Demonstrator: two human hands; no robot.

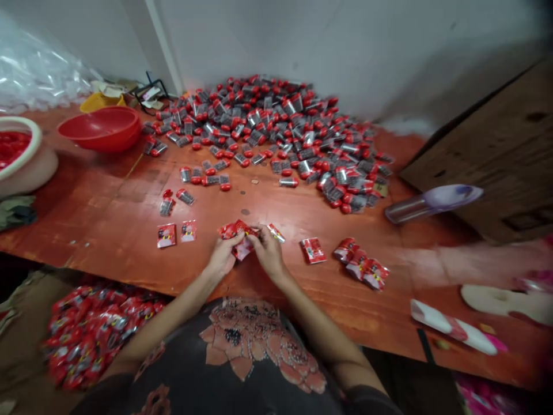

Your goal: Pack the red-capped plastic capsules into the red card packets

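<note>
Both hands meet near the front of the reddish table, close to my body. Between them is a small red printed packet, pinched from the left by my left hand and from the right by my right hand. What the packet contains cannot be made out. Just beyond my right fingers lies a small printed packet. To the left rest two flat red packets; to the right are another flat red packet and a short row of filled packets.
A big heap of small red-capped clear containers lies against the wall. At left stand a red bowl and a white tub. A cardboard box is at right. Below the table's edge is a carton of red packets.
</note>
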